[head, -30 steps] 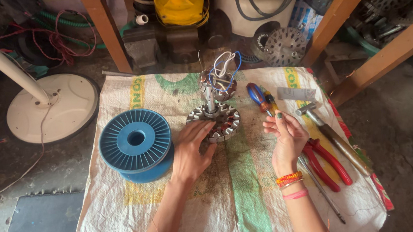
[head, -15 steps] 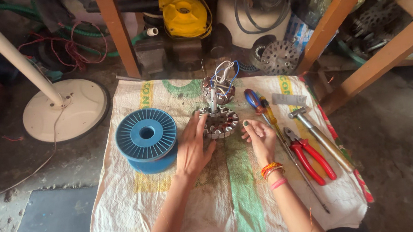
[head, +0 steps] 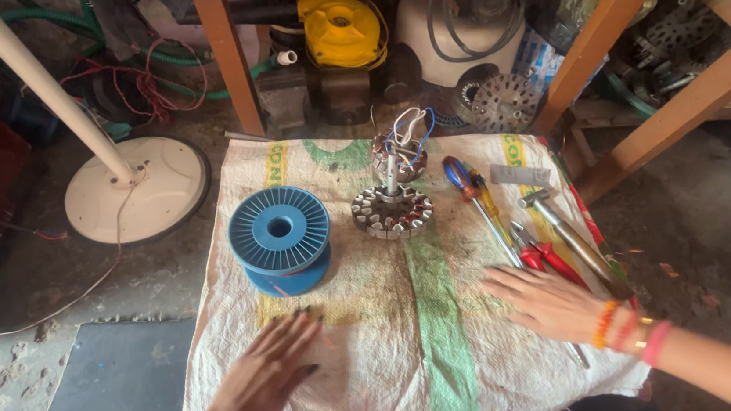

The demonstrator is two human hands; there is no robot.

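The motor stator (head: 391, 209), a toothed metal ring with a shaft rising from its centre and a knot of blue, white and red wires above it, stood on the woven sack (head: 410, 316), well apart from both hands and farther from the person than either. The left hand (head: 262, 378) lay flat near the sack's near-left edge, fingers spread and palm down, holding nothing, just below the blue plastic spool (head: 280, 238) without touching it. The right hand (head: 550, 302) was likewise spread flat on the sack, empty, its fingertips close to the red-handled pliers (head: 551, 260); whether it touched them could not be told. Bright bangles ringed that wrist. Beside the pliers lay a screwdriver (head: 475, 196) with a blue and orange grip and a hammer (head: 566, 232) with a wooden handle. The sack was coarse white weave with green and yellow print, stained and dusty, spread on a rough concrete floor (head: 108, 281).
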